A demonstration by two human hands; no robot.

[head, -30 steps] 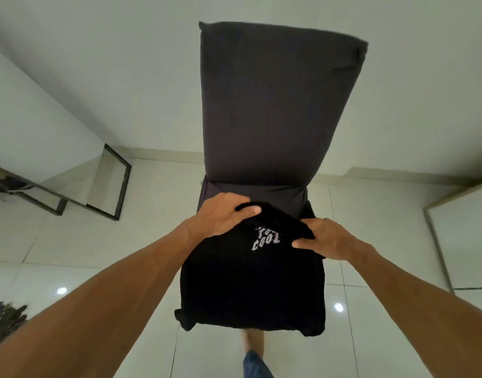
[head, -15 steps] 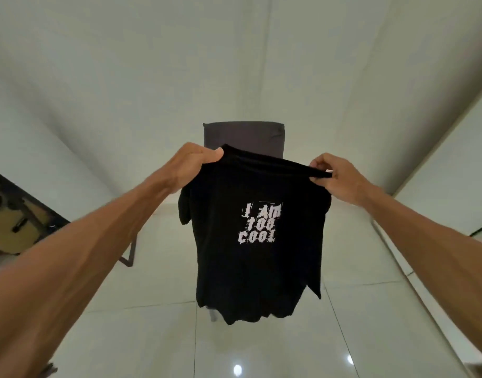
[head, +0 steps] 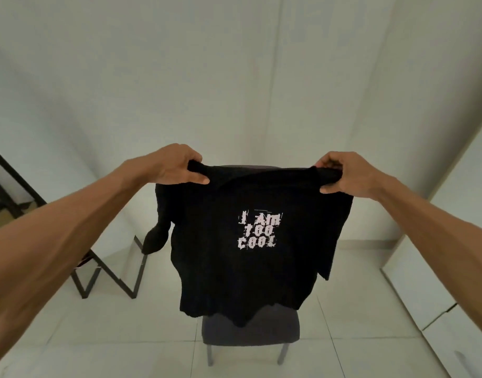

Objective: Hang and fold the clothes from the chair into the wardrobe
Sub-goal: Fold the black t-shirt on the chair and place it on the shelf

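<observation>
A black T-shirt with white lettering hangs spread out in front of me, held up by both shoulders. My left hand pinches its left shoulder and my right hand grips the right one. Behind and below the shirt stands the dark grey chair; only its seat front, two legs and a strip of its backrest top show. The shirt's hem hangs just above the seat. The left sleeve droops down at the side.
A black-framed mirror leans against the wall at the left on the pale tiled floor. White cabinet fronts run along the right side. Plain white walls stand behind the chair.
The shirt was lifted off the chair seat and opened out in the air. My hands have moved wider apart since half a second ago, and my view has pulled back from the chair.
</observation>
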